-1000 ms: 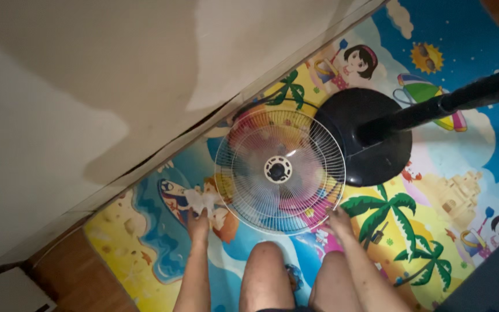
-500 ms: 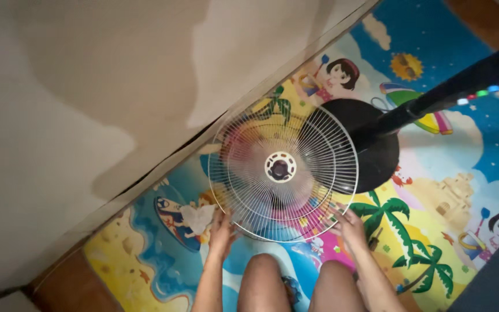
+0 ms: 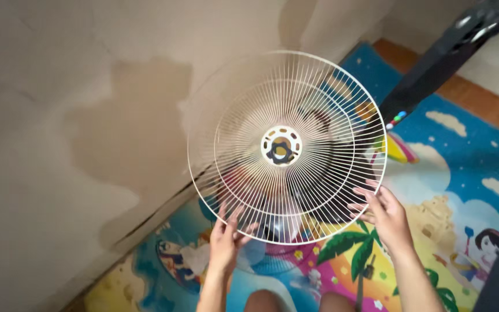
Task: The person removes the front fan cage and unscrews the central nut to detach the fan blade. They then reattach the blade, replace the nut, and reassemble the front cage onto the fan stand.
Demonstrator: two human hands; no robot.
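At the bottom edge, two bare knees (image 3: 295,301) are seen, with the forearms rising from either side. The left hand (image 3: 226,240) is closed on the lower left rim of a white wire fan guard (image 3: 287,147), fingers spread against the wires. The right hand (image 3: 383,212) is curled around the lower right rim, its fingertips hooked through the spokes. The guard is held up off the floor, tilted toward the camera, roughly centred in the view, with its round hub ring (image 3: 281,145) open in the middle.

Beneath it a colourful play mat (image 3: 475,167) with beach cartoons is spread on the floor, and a translucent blade shape (image 3: 267,254) can be made out low down, though blurred. Beyond, a dark fan pole (image 3: 434,69) is slanted across the upper right, bearing a small row of coloured lights. Furthest off, a beige wall (image 3: 70,115) with a large darker stain is met by the mat's edge.

The step in hand is judged to be the lifting and carrying of the guard. The next move would call for an even grip on both sides, so that the thin wires are not bent and the hub is kept aligned.
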